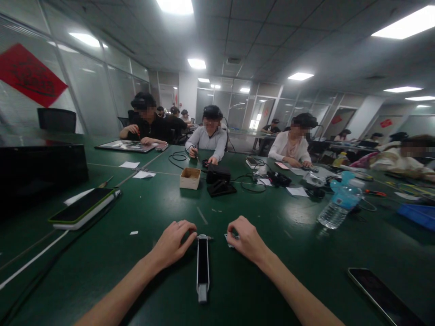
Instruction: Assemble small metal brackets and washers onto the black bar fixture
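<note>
A long, narrow device [203,262] with a black face, a pale rim and a grey end piece lies on the green table in front of me. A small pin-like piece [209,237] crosses its far end. My left hand [175,242] is closed, thumb and index finger together beside that far end. Whether something sits between those fingertips is too small to tell. To the right of the device, my right hand [247,239] is curled in a pinch over a small, flat, light-coloured piece [231,245], mostly hidden by the fingers.
A phone [83,206] rests on a white block at left; another phone [380,294] lies at near right. Ahead are a small open box [190,178] and a black case [218,174]. Water bottles [340,206] stand at right near a blue tray [416,216]. Several people sit opposite.
</note>
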The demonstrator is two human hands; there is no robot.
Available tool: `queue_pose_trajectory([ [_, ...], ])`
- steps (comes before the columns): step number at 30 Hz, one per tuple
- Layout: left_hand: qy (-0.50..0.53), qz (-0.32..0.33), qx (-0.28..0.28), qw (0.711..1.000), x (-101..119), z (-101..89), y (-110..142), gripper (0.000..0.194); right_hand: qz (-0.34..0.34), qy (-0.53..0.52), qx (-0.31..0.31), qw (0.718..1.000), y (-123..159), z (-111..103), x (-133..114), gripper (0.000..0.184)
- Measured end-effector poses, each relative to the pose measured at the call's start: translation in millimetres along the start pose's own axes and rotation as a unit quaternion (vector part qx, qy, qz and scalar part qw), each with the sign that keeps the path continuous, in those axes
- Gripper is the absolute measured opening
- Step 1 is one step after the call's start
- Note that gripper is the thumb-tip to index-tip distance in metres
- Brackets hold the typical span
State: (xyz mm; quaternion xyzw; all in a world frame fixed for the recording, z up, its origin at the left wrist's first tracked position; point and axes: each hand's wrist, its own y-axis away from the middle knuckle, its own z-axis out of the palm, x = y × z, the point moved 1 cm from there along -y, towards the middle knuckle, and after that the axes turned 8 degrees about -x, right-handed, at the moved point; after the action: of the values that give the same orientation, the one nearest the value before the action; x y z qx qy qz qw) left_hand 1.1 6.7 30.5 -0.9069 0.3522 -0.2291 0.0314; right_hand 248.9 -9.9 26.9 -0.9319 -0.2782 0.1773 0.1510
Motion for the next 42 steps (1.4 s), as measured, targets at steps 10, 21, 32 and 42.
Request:
queue_pose_trajectory([
  [10, -0.002, 0.148, -0.014, 0.989, 17, 10.9, 3, 0.019, -0.208, -0.072, 0.105, 0.97, 1, 16, -51, 0.012],
  [21, -0.043, 0.004, -0.018, 0.999, 6, 1.6, -1, 0.014, -0.053, -0.012, 0.051, 0.997, 2, 23, -39, 0.012],
  [32, 0.015, -0.08, -0.075, 0.994, -6, -3.6, -5, 0.021, 0.055, 0.037, -0.053, 0.996, 2, 28, -34, 0.016],
  [42, 0.021, -0.053, -0.099, 0.993, -12, 2.0, -5, 0.03, 0.053, 0.034, -0.057, 0.996, 1, 24, -36, 0.019],
])
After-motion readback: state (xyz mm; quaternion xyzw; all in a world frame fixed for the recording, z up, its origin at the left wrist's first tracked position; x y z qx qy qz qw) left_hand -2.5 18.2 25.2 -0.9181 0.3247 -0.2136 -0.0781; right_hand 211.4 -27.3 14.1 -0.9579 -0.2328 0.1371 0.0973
